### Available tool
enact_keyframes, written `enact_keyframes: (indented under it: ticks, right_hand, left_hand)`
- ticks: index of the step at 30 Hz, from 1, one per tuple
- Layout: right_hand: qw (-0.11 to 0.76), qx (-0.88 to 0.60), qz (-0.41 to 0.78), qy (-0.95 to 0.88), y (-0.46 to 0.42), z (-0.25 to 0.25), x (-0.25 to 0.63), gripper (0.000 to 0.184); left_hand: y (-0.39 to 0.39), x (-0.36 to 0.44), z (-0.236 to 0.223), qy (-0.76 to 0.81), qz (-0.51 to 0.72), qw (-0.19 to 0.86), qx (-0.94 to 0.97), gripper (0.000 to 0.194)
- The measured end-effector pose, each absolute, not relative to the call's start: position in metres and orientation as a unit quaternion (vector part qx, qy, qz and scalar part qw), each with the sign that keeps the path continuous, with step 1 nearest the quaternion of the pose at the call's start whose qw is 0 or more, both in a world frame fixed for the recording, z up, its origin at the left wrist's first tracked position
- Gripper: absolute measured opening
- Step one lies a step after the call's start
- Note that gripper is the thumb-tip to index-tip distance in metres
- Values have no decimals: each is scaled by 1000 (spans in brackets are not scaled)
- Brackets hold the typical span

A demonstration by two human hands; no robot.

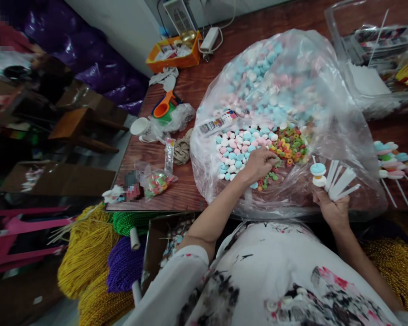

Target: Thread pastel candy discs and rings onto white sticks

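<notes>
My left hand [261,164] reaches down with curled fingers between the pastel button-shaped candies [236,149] and the small coloured ring candies [290,145]. Its fingertips touch the pile, and whatever they pinch is hidden. My right hand [333,208] grips a fanned bunch of white sticks [342,181]. One stick in that hand carries a stack of candies [318,174], with blue on top, yellow-orange in the middle and white below. Both loose piles lie on a large clear plastic bag [336,99], which bulges with more pastel candies behind them.
Finished-looking candy sticks [394,158] lie at the right table edge, below a clear plastic tub [357,90]. An orange box [173,52] and a white power strip [210,40] stand at the back. A small bag of ring candies [158,183] rests at left. Bundled cords [85,253] sit below.
</notes>
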State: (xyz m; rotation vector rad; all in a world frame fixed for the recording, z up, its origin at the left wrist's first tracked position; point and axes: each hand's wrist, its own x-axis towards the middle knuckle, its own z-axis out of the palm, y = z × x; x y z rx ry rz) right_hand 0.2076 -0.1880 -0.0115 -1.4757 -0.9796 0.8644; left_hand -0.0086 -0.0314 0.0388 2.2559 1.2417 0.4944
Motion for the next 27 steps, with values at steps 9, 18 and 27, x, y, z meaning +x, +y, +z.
enact_keyframes:
  ticks: [9, 18, 27]
  right_hand:
    - [560, -614, 354, -430, -188, -17, 206, 38]
    - [468, -607, 260, -588, -189, -13, 212, 37]
    - [398, -597, 269, -643, -189, 19, 187, 25]
  left_hand:
    - [-26, 13, 33, 282, 84, 99, 950, 16]
    - [-59, -4, 29, 441, 434, 453, 641, 17]
    - [-85, -16, 45, 360, 519, 612, 476, 32]
